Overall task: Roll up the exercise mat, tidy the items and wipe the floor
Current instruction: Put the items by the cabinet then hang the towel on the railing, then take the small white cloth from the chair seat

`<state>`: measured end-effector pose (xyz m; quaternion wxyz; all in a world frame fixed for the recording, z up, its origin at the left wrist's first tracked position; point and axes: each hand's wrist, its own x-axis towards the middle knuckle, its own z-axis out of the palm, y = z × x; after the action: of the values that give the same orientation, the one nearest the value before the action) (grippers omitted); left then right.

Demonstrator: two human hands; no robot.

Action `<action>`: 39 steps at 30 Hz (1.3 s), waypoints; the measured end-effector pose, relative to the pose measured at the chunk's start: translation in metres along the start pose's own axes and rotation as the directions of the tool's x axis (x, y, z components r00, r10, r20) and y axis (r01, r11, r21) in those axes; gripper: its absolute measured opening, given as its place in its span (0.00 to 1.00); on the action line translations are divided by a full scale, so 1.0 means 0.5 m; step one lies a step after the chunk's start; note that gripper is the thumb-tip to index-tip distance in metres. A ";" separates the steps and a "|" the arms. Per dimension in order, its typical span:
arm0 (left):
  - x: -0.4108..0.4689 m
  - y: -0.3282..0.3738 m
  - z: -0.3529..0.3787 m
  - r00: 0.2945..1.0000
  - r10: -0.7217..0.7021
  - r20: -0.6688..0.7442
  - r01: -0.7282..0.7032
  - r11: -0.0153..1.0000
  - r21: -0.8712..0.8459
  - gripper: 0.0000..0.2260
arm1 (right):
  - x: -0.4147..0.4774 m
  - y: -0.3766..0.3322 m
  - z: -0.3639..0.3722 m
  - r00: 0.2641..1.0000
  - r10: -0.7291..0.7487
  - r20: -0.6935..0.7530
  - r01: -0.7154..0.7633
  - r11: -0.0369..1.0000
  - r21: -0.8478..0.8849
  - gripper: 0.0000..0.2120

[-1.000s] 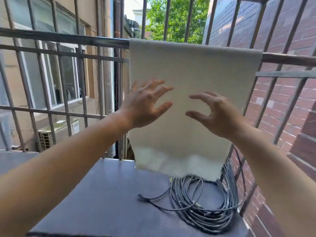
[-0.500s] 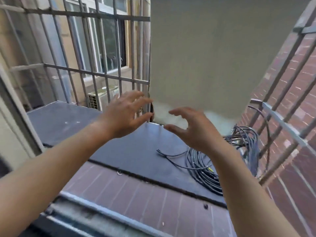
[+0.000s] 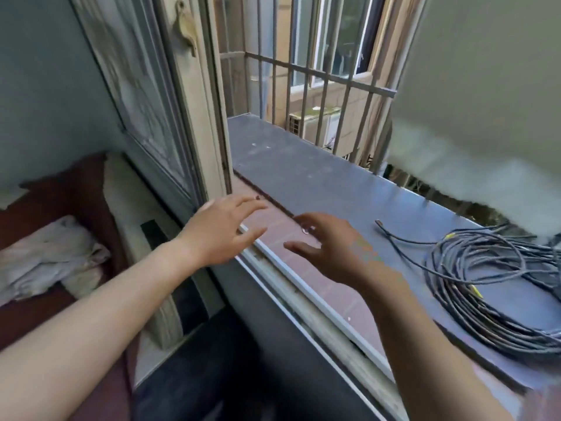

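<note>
Left hand (image 3: 221,232) and right hand (image 3: 331,250) hovering over window sill (image 3: 306,284), fingers spread, gripping nothing. Pale cloth (image 3: 485,86) hanging at upper right (top edge unseen), nobody holding it: probably risking slipping past ledge (image 3: 318,177) or snagging cable coil (image 3: 491,287).

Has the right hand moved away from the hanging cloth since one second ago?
Yes. The right hand was raised in front of the cloth; now it is drawn back and lower, over the window sill, left of the cable coil.
</note>
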<state>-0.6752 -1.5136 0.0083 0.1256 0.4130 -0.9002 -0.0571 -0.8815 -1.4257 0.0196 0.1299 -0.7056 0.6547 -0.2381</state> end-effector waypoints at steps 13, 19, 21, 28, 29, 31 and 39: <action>-0.510 -0.126 -0.006 0.879 -0.475 -0.025 0.473 0.878 -0.068 0.28 | -0.091 -0.309 0.256 0.900 -0.320 0.295 0.294 0.947 0.131 0.24; -0.789 -0.158 -0.062 0.746 -0.661 -0.083 0.646 0.748 -0.151 0.30 | -0.200 -0.520 0.365 0.808 -0.480 0.341 0.403 0.874 0.272 0.25; -0.898 -0.164 -0.071 0.682 -0.726 -0.084 0.704 0.684 -0.193 0.31 | -0.242 -0.594 0.418 0.735 -0.531 0.422 0.444 0.847 0.293 0.26; -1.275 -0.141 -0.101 0.427 -0.898 -0.101 0.875 0.439 -0.203 0.27 | -0.400 -0.852 0.599 0.459 -0.647 0.609 0.589 0.735 0.336 0.28; -1.327 -0.133 -0.105 0.381 -0.918 -0.106 0.896 0.395 -0.204 0.27 | -0.425 -0.886 0.620 0.417 -0.662 0.623 0.603 0.714 0.356 0.27; -1.421 -0.110 -0.110 0.291 -0.950 -0.110 0.927 0.309 -0.212 0.28 | -0.476 -0.949 0.657 0.334 -0.686 0.646 0.623 0.675 0.395 0.27; -1.677 -0.028 -0.096 -0.051 -0.986 -0.161 0.958 -0.003 -0.288 0.27 | -0.631 -1.126 0.769 0.001 -0.733 0.681 0.660 0.512 0.550 0.26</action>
<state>-0.1259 -0.8872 -0.0982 0.2093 0.9239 -0.3042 -0.1001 -0.2106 -1.1027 -0.0821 0.3316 -0.9370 0.0406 0.1018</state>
